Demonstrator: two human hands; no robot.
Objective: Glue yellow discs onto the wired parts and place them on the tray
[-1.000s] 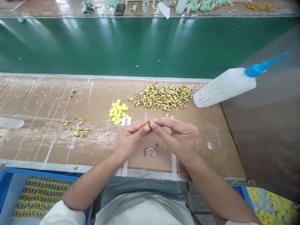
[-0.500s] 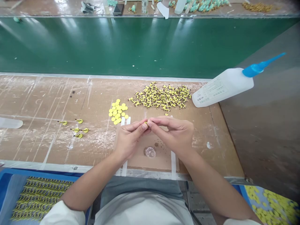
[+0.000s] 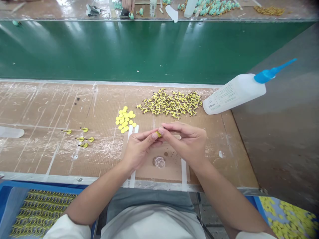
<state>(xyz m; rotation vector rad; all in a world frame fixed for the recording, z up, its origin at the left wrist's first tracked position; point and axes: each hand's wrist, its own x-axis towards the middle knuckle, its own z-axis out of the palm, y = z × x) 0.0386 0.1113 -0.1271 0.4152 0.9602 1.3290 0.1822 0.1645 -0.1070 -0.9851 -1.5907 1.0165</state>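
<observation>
My left hand is closed in a pinch on a small yellow disc, seen partly between the fingertips. My right hand pinches at the same spot, its thumb and forefinger touching the piece; a tiny dark bit shows by its fingertips, too small to make out. Below the hands, a small clear glass cup stands on a cardboard sheet. Loose yellow discs lie left of the fingers. Beyond them is a heap of tiny yellow-and-brown figures.
Several discs with figures on them lie at left. A white bottle with a blue nozzle leans at right against a grey panel. Blue trays flank my lap. Past the green divider, a co-worker's hand appears.
My fingertips have shifted slightly, and more of the yellow disc shows between them. A co-worker's hand has come into view at the top, over the dark phone.
</observation>
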